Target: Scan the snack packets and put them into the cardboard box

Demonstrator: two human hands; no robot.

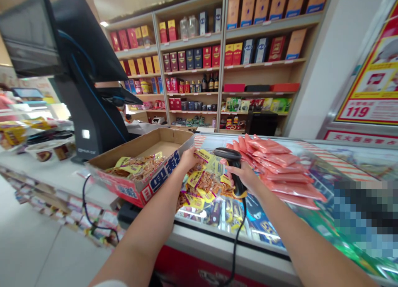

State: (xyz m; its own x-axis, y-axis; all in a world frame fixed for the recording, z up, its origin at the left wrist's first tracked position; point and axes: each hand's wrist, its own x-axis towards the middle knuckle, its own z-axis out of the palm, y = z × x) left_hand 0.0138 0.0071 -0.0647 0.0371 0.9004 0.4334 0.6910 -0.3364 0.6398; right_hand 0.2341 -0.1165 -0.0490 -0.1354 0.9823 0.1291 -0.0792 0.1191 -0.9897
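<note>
My right hand [244, 174] is wrapped round the grip of a black-and-yellow barcode scanner [228, 154], held above the glass counter with its cable hanging down. Under and beside the scanner lies a pile of yellow-and-purple snack packets [199, 182]. My left hand [188, 159] is at the far end of this pile, next to the right wall of an open cardboard box [166, 167]. Its fingers are closed at the edge of a snack packet [203, 155]; the fingertips are partly hidden. More snack packets [146, 165] lie inside the box.
Pink-red plastic packages [280, 167] are stacked right of the scanner. A black checkout terminal [90, 71] stands behind the box at left. Goods show beneath the counter glass [202, 214]. Behind the counter rise shelves [195, 38] of boxed bottles. A loose black cable [85, 204] hangs at the counter's left.
</note>
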